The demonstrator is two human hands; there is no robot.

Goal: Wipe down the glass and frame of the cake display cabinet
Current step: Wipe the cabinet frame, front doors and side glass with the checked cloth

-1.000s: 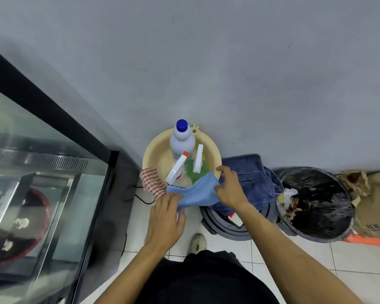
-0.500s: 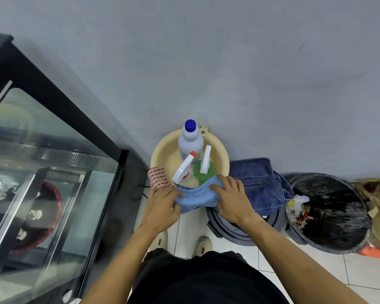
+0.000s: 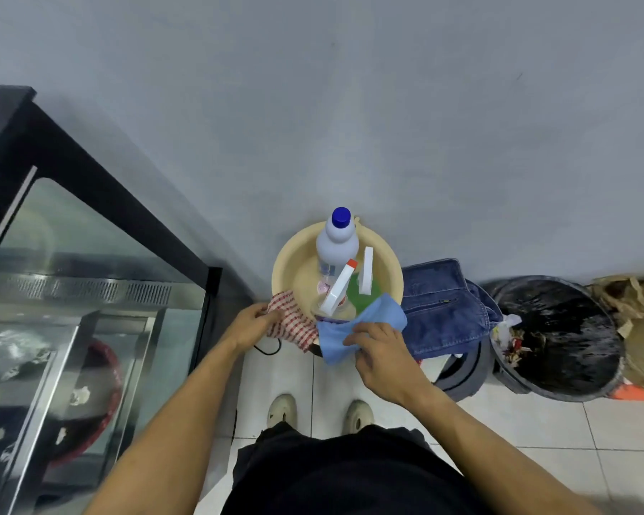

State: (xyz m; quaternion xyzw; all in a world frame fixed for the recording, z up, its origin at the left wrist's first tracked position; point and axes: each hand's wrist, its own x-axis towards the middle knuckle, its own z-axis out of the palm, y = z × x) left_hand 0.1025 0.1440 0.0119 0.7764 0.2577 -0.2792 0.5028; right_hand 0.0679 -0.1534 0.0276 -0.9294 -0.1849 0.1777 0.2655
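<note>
Right hand (image 3: 382,356) fingers pinching light blue microfibre cloth (image 3: 357,328) draped over front rim of cream plastic basin (image 3: 294,269), cloth's long axis running lower-left to upper-right, left hand (image 3: 251,325) gripping red-checked cloth (image 3: 290,323), black-framed glass display cabinet (image 3: 90,262) at left.

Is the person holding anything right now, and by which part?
The left hand pinches the red checked cloth at its left edge. The right hand grips the blue cloth near its lower middle.
</note>
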